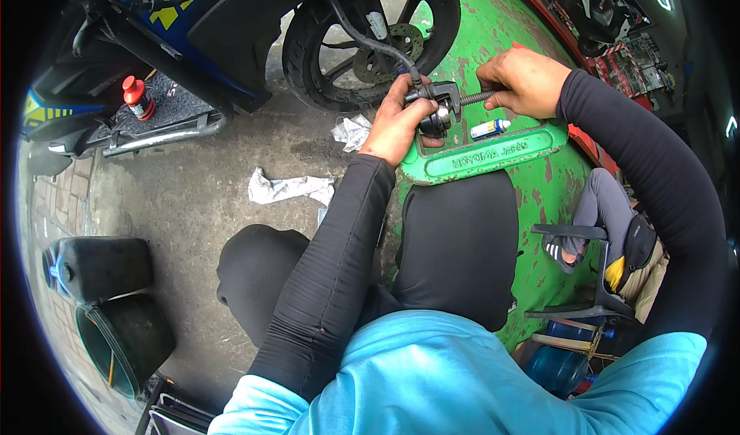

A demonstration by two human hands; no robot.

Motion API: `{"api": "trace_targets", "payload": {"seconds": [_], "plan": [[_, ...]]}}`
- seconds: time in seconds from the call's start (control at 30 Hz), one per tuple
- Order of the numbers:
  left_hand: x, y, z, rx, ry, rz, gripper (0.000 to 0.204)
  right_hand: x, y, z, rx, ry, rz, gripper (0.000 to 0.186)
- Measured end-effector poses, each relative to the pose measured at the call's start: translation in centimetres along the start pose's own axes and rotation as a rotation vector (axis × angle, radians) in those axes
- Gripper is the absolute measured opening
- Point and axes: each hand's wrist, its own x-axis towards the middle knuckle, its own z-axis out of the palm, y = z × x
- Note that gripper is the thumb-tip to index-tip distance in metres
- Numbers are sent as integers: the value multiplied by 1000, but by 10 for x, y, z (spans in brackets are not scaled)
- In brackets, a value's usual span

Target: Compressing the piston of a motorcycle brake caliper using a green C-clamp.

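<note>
My left hand [398, 119] grips a dark brake caliper [436, 105] that hangs on a black hose [370, 40] coming from the front wheel [366, 38] of a blue scooter. A black clamp tool is set over the caliper. My right hand [524, 79] is closed on the far end of the clamp's threaded screw [479, 96]. Both hands hover over the front edge of a green metal ramp [478, 157]. A small white tube with a blue cap [490, 129] lies on the ramp just under the clamp.
Crumpled white rags [289, 188] lie on the grey concrete by my left knee. A red-capped bottle [139, 98] stands on the scooter's footboard. A black jerrycan [100, 265] and a dark basin [123, 341] sit at the left. A seated person's leg and sandal [586, 219] show at the right.
</note>
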Motion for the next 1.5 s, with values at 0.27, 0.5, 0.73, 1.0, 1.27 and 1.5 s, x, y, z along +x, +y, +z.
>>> {"api": "trace_targets", "payload": {"seconds": [0.27,0.5,0.73,1.0,1.27,1.5], "plan": [[0,1,0,-31,14,-10,43,-1,1,-2,17,-21,18,28],[1,0,-3,6,-3,14,43,-52,52,-30,291,494,267,35],[3,-1,-3,68,32,1,46,-106,77,59,895,313,549,64],[5,-4,-7,83,28,-14,46,-83,77,114,1596,859,282,31],[2,-1,-12,98,55,-65,49,-71,73,141,1674,1045,266,32],[2,-4,-12,121,59,-60,51,-86,78,104,1479,754,452,43]]}}
